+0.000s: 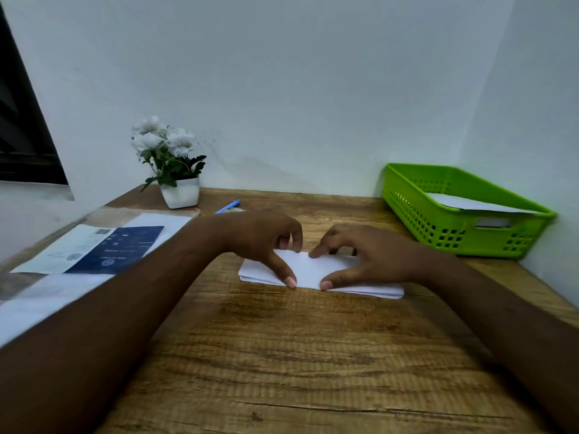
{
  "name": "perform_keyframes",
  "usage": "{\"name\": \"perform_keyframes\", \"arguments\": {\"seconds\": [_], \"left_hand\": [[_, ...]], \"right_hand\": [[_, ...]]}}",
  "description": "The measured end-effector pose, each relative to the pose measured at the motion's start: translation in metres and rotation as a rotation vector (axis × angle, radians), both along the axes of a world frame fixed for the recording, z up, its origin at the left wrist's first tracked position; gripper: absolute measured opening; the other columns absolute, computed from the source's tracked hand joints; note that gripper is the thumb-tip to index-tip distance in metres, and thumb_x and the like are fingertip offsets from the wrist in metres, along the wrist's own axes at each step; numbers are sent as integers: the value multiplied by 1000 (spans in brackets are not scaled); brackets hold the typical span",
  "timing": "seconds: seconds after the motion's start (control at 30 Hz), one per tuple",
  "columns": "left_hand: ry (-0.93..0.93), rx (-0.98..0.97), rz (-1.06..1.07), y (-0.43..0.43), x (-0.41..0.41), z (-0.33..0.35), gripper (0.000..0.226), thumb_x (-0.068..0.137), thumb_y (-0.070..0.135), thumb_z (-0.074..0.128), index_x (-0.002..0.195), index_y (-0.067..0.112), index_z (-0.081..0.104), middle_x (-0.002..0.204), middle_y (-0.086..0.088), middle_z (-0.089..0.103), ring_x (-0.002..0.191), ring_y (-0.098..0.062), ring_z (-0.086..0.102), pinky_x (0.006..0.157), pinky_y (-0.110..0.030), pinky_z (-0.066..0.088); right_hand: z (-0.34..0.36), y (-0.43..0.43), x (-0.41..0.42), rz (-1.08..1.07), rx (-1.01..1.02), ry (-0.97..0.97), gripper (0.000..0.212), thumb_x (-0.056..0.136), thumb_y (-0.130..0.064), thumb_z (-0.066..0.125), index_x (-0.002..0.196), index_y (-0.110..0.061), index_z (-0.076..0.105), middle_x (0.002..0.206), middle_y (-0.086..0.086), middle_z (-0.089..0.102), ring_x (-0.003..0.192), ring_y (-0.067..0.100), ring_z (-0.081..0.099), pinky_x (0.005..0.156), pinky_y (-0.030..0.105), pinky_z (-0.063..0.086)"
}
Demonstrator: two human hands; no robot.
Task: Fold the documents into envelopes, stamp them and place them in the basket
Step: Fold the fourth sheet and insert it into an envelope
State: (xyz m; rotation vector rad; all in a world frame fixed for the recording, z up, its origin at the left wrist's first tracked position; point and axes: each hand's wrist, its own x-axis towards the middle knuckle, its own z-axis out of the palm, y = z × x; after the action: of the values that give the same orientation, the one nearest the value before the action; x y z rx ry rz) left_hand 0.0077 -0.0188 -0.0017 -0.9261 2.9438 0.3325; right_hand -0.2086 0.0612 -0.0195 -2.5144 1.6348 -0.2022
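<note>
Folded white paper document [316, 272] lies flat mid wooden worktop [282, 355]. Left hand [263, 236] & right hand [366, 255] both grasp it: thumbs on near edge, curled fingers on far edge. Green plastic basket [423, 220] far right, well apart, w/ white sheet [470, 205] inside.

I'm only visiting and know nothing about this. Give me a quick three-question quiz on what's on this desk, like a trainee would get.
1. True or false: the basket is empty.
2. Which hand touches the folded paper: A left, B right, C both?
3. Fill in: at the table's back left stands a potted ___.
Key: 1 false, a sheet lies in it. 2 C, left hand and right hand. 3 plant.
</note>
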Motion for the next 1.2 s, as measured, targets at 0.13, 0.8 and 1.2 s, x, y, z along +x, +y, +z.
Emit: {"name": "perform_keyframes", "arguments": {"seconds": [0.13,0.8,1.2], "left_hand": [[-39,44,45,-9,8,3,50,63,56,79,103,35,56,99,13,56,92,-8,53,72,-21,43],[-130,162,273,-26,39,10,56,60,58,81,99,24,59,90,8,63,81,-7,57,67,-22,43],[412,-138,175,-32,46,-9,37,79,39,75,66,11,55,60,3,50,53,-6,40,53,-22,32]], "right_hand": [[9,2,-11,-19,71,-30,58,67,-65,74,119,-41,65,116,-24,56,106,-5,54,93,27,46],[22,0,-54,-190,24,139,36,88,-22,65,118,-41,62,113,-23,62,99,-3,59,87,25,49],[-1,2,-27,-209,-227,-111,24,92,-50,55,95,-33,72,89,-19,70,85,-3,61,75,33,52]]}}
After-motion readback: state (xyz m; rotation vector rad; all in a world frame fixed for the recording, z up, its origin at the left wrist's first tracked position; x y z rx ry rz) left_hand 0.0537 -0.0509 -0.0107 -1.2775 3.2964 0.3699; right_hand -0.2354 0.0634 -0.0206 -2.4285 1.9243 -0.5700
